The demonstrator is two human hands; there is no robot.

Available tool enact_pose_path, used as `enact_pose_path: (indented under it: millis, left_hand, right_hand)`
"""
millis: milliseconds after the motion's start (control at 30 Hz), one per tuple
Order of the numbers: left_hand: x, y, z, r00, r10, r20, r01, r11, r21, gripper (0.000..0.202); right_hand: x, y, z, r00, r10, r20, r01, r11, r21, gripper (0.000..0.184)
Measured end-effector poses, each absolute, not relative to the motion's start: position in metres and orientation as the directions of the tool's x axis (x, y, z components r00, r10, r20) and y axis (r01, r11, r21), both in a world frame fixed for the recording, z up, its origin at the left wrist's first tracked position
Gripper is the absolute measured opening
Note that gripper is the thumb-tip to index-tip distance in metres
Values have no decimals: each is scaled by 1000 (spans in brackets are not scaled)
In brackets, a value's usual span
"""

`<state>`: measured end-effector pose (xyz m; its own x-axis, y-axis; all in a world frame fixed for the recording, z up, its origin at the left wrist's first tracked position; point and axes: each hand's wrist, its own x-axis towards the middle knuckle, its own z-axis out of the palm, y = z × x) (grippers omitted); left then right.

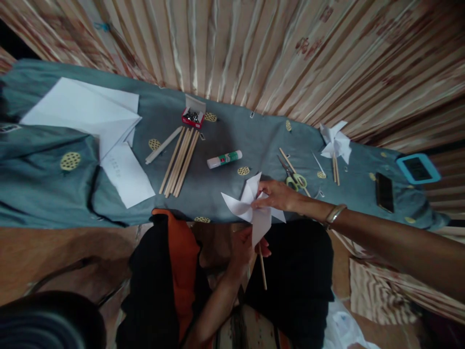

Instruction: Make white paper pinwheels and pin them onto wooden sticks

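Observation:
A white paper pinwheel (247, 212) is held over the near edge of the cloth-covered surface, with a wooden stick (263, 271) below it. My left hand (242, 249) is closed round the stick behind the lower blade, which partly hides the fingers. From the right, my right hand (276, 195) pinches the pinwheel close to its centre; the thumb lies on the paper there. Scissors with light green handles (297, 181) lie just beyond my right wrist, beside a loose stick (286, 160). A glue stick (224, 159) rests behind the pinwheel.
White paper sheets (90, 109) cover the left side. Several wooden sticks (178, 167) lie beside a white paper roll (164, 145) and an opened red box of metal pins (193, 116). Another pinwheel (336, 140), a phone (384, 192) and a blue-framed device (417, 168) lie right.

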<state>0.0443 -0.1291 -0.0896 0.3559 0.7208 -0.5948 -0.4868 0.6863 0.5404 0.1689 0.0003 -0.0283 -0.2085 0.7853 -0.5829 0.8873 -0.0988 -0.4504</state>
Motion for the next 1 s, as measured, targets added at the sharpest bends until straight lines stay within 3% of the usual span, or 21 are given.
enact_pose_path:
  millis: [167,300,667,833,1000]
  left_hand:
    - [47,-131,-91,357,722,-594,-496,685,534,54]
    - [44,-132,-87,338,741,-581,-507,663,551,50]
    - [35,-130,-67,309,790,-530,-449,612,651,42]
    - [27,-125,-44,305,820,-485,-485,572,662,24]
    - [19,-112,-15,276,876,-395,-477,482,735,27]
  right_hand:
    - [172,0,-32,-226,798,-558,880,-79,-469,20]
    - [177,0,-32,-317,784,-534,812,-66,-579,20]
    - [180,-13,-14,-181,803,-567,525,-408,-747,39]
    - [195,-20,-10,-153,912,-380,372,-304,-877,44]
    - [206,-33,-7,149,983,-109,211,-139,-968,50]
